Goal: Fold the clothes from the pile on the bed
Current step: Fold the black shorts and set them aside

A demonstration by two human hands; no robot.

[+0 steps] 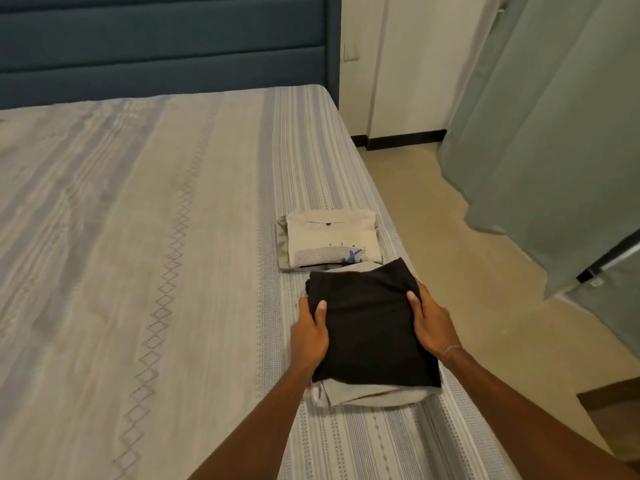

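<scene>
folded black garment (pixel 372 327) atop grey garment (pixel 374 396), bed edge.

Light: dim, warm, even indoor.
Shadows: soft, faint.
Sharpness: slightly soft, compressed throughout.
Edges: wide-angle bending at borders.
Glare: none.

Matt black cloth garment (pixel 370 327) – soft, smooth; bedspread (pixel 138 271) woven (ribbed stripes); headboard (pixel 156 46) matt upholstery.

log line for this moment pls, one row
left hand: grips black garment left edge | right hand: grips right edge | garment: folded, atop grey garment | beige stack: beyond, on bed
</scene>
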